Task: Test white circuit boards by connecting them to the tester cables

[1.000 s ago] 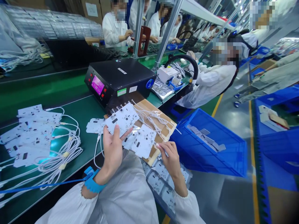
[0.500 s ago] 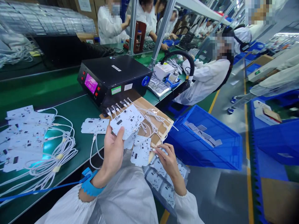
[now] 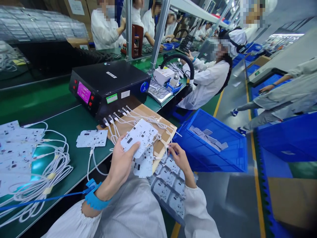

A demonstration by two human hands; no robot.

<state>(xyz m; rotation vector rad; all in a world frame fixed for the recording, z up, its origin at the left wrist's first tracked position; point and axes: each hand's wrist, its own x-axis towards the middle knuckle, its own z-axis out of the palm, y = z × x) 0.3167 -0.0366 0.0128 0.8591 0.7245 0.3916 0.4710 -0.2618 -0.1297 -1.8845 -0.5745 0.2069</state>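
My left hand (image 3: 121, 162), wearing a blue wrist strap (image 3: 96, 196), grips a white circuit board (image 3: 141, 136) by its near left edge, thumb on top. Partly under it, a second white circuit board (image 3: 143, 165) rests near my lap with a cable plug at its right side. To the right, my right hand (image 3: 179, 158) pinches a thin white cable (image 3: 166, 146) between thumb and fingers; its tip is partly hidden. More white cables run from the front sockets of a black box (image 3: 111, 82) with a pink screen across a brown cardboard sheet (image 3: 158, 115).
Left on the green bench lie a cabled board (image 3: 92, 138), several more boards (image 3: 17, 148) and bundled white cables (image 3: 53, 168). A tray of boards (image 3: 160, 190) sits below my right hand. A blue crate (image 3: 218, 162) stands right. Co-workers sit beyond.
My right hand has moved up and away from the lower board's edge, with a cable between its fingers. The held board has shifted down over the lower one. The view has turned slightly right.
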